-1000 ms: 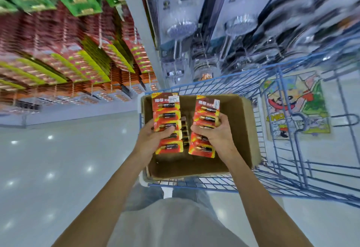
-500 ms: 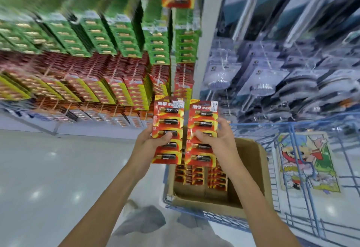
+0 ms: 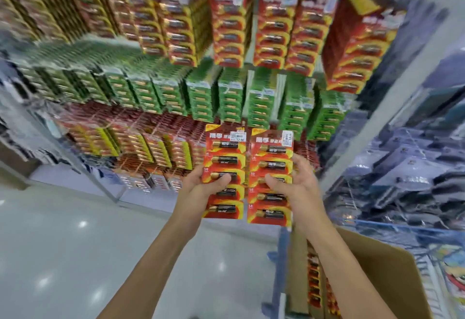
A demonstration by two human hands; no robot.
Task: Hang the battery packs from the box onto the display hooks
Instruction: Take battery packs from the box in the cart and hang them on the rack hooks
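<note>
My left hand [image 3: 201,188] grips a stack of red-and-yellow battery packs [image 3: 224,152] by its lower half. My right hand [image 3: 299,188] grips a second stack of the same packs [image 3: 271,155] right beside it. Both stacks stand upright, side by side, in front of the display wall, level with its lower rows. The cardboard box [image 3: 377,268] sits low at the right with more red packs [image 3: 314,283] inside. Rows of hanging packs fill the display: red ones [image 3: 271,32] at the top, green ones [image 3: 226,97] in the middle. The hooks themselves are hidden by packs.
A blue wire cart [image 3: 281,250] carries the box. A grey upright post [image 3: 392,84] divides the battery display from hanging silver-packaged goods [image 3: 415,167] on the right. Glossy white floor [image 3: 75,243] spreads out at the left.
Both hands lifted the two stacks out of the box and up toward the display. The view swung upward, so the box dropped to the lower right corner.
</note>
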